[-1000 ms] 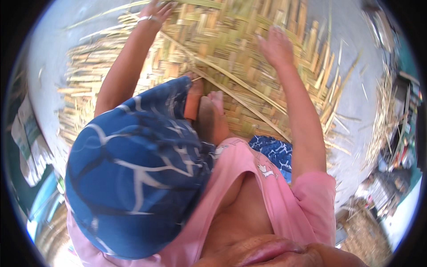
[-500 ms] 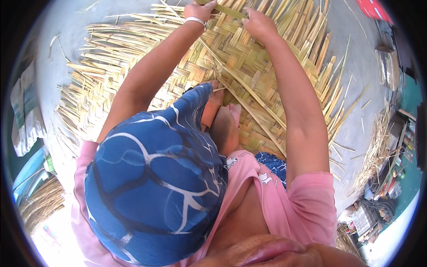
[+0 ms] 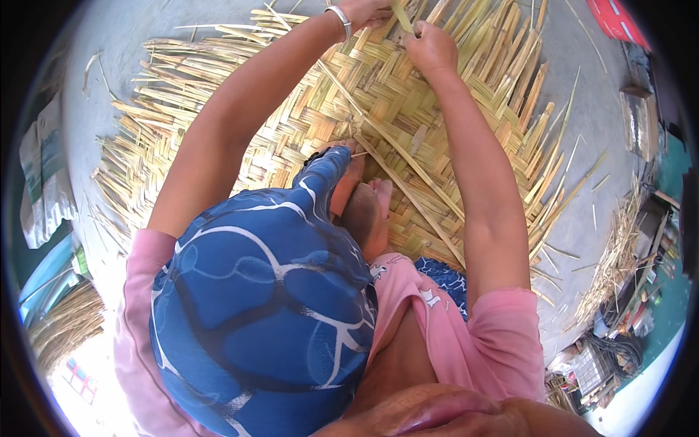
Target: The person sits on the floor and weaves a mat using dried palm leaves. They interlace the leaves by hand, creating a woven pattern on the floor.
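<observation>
A mat (image 3: 291, 138) of flat yellow-green plant strips, loose ends fanning out along its far and side edges, lies in front of me. At its far part my right hand (image 3: 433, 49) pinches a greenish strip (image 3: 401, 14) that runs up out of the picture. My left hand (image 3: 366, 10), with a pale bangle at the wrist, is beside that strip, its fingers bent down over the mat. The upper edge cuts off part of this hand, and what its fingers grip is hidden. Two long loose strips (image 3: 408, 149) lie slantwise across the weave near my feet.
My bare feet (image 3: 378, 193) are on the mat. Grey floor (image 3: 575, 95) surrounds it, with scattered strip scraps. Right of it are a straw pile (image 3: 608, 251), a wooden block (image 3: 638, 122) and a red object (image 3: 617, 20). A straw bundle (image 3: 69, 328) is at left.
My left hand has moved right, closer to my right hand. The greenish strip, earlier stretched sideways between both hands, now points steeply upward from my right hand, which has shifted slightly nearer me.
</observation>
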Demonstrator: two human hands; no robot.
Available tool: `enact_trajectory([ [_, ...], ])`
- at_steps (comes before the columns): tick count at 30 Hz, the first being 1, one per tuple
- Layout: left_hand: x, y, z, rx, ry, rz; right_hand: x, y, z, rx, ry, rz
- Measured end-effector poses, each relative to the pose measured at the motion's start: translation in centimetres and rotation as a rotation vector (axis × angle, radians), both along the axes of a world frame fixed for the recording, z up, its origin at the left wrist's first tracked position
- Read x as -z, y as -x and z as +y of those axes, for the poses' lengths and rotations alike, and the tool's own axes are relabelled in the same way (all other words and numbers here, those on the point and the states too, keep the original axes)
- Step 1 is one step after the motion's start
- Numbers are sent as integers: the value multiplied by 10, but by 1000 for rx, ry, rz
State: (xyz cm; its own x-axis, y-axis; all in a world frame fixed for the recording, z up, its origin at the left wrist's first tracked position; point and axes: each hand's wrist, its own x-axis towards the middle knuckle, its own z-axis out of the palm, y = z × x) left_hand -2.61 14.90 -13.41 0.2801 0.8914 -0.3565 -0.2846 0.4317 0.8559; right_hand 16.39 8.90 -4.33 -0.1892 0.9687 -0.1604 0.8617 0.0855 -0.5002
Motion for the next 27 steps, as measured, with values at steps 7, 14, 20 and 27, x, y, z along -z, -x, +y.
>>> enact_trajectory([
  [7, 44, 9, 52, 262, -382, 1191, 9, 6, -8, 142, -90, 206],
  [14, 17, 18, 46, 328, -149, 1033, 29, 5, -4, 244, 23, 505],
  [20, -37, 13, 4, 261, -37, 583, 39, 3, 8, 115, 39, 253],
  [27, -47, 13, -17, 154, 50, 27, 56, -2, 23, -151, 17, 21],
])
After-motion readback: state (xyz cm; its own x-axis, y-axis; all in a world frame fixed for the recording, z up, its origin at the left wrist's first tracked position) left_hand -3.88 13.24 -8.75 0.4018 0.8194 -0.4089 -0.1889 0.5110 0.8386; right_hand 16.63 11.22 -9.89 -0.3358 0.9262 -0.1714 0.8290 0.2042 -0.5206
